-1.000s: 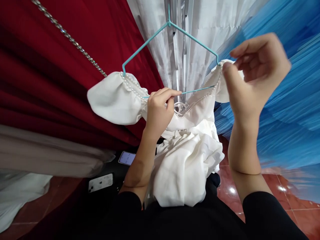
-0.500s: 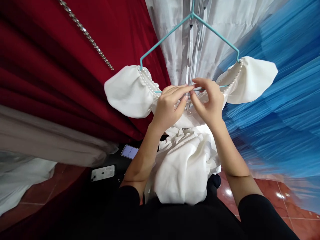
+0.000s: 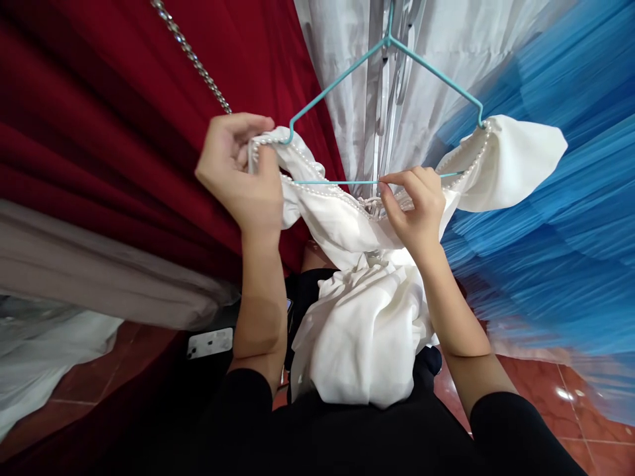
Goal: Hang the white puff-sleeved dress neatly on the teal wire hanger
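Grip, left hand (image 3: 241, 178): narrow, thumb and fingers closed on the pearl-edged shoulder of the white dress (image 3: 364, 330), just beside the hanger's end.
Grip, right hand (image 3: 417, 208): a fine pinch of thumb and forefinger on the lower bar of the turquoise hanger (image 3: 389, 39), the other fingers curled above.
Dress: in front of the person, its neckline spread between the hanger's two ends, the lower part bunched in a soft heap below; the sleeve by the right hand puffs outward, the one by the left is mostly hidden (hand and forearm cover it).
Bar: runs nearly level across the neckline and slips behind the right hand's fingers.
Since half a second ago: the hands, then together at mid-bar, have parted; the left has gone out to its shoulder of the dress, while the right stays at the bar.
Phones: the white one (image 3: 211, 342) lies by the left forearm, which now hides nearly all of the lit one.
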Available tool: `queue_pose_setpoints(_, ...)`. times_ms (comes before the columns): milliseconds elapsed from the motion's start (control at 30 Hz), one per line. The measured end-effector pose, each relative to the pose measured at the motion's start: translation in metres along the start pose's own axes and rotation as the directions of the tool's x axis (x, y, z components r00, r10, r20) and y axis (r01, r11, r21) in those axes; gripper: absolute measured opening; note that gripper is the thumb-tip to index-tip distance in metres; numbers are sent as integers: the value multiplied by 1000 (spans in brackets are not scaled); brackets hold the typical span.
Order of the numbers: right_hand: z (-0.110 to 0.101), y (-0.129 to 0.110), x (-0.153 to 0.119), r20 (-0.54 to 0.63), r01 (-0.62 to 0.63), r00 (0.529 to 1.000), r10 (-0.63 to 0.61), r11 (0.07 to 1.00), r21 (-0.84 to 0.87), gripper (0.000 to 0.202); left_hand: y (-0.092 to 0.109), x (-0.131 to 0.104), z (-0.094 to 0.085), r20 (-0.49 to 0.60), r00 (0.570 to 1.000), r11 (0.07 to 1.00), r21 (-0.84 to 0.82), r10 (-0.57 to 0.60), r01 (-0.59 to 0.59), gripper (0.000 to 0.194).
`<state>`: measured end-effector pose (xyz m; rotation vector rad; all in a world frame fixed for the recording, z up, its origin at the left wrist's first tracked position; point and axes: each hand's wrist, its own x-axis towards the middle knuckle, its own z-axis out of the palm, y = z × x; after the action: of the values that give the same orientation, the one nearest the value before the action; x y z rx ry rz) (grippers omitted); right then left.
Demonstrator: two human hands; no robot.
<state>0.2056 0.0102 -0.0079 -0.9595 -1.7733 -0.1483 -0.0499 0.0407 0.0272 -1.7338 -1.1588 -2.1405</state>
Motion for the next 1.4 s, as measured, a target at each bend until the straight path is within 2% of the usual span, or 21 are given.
queue_pose_setpoints(67,-1,2,1,-17,34,999,-34,999,1,14,-2,10,-13,-76,995,998,21,-63,64,44)
queue_pose_setpoints(133,-2,2,2,-32,62,998,-62,998,17,12,-6,15,-33,-104,983,987,49,-149,155,35)
queue_pose_setpoints(233,-4,1,3,-21,66,998,-65,996,52,12,-14,8,-60,-40,961,953,125,-273,276,10)
queue_pose_setpoints(333,-5,-2,2,10,37,999,-38,995,92,15,-14,-12,-69,31,917,908,162,-397,387,22)
queue_pose_setpoints(433,-2,-3,2,1,23,1000,-23,996,91,15,0,-32,-62,199,859,881,151,-472,449,21)
queue_pose_setpoints(500,2,-3,1,-1,15,1000,-14,997,78,16,14,-42,-54,387,794,881,145,-469,450,16)
queue_pose_setpoints(567,5,-3,1,-3,13,1000,-13,997,72,15,29,-47,-45,564,740,921,107,-366,374,12)
queue_pose_setpoints(600,6,-4,1,-7,16,1000,-16,997,69,15,36,-49,-40,624,732,951,64,-274,302,14)
queue_pose_setpoints(667,6,-6,1,-14,18,1000,-17,998,57,15,50,-51,-31,652,755,990,-41,-75,134,23)
queue_pose_setpoints(733,4,-7,1,-13,14,1000,-13,999,43,14,60,-49,-20,559,828,995,-95,50,4,26)
queue_pose_setpoints(800,1,-9,2,-15,13,1000,-13,999,40,13,65,-45,-9,464,883,998,-47,66,-50,23)
queue_pose_setpoints(833,-1,-9,1,-16,15,1000,-14,999,42,12,66,-42,-5,444,895,999,-3,49,-53,22)
queue_pose_setpoints(867,-2,-9,1,-13,16,1000,-15,999,43,11,64,-39,0,450,893,998,39,20,-42,23)
queue_pose_setpoints(1000,-4,-4,-2,24,29,999,-28,1000,-5,13,53,-36,12,570,816,994,105,-95,42,28)
queue_pose_setpoints(1100,-13,2,-4,108,85,990,-86,996,17,18,49,-45,17,555,826,990,136,-101,30,13)
queue_pose_setpoints(1167,-25,8,-2,142,114,982,-122,991,67,21,49,-51,19,541,837,989,151,-81,-3,11)
queue_pose_setpoints(1200,-33,11,1,112,114,986,-122,991,71,21,50,-53,20,541,837,988,156,-74,-14,12)
queue_pose_setpoints(1267,-50,20,10,-47,96,994,-96,995,9,20,52,-55,21,531,844,986,165,-71,-22,16)
queue_pose_setpoints(1333,-64,33,23,-218,94,969,-117,989,-113,20,53,-53,21,520,851,987,157,-67,-18,17)
queue_pose_setpoints(1400,-74,50,35,-233,83,964,-131,975,-205,30,51,-50,18,521,851,989,151,-71,-10,18)
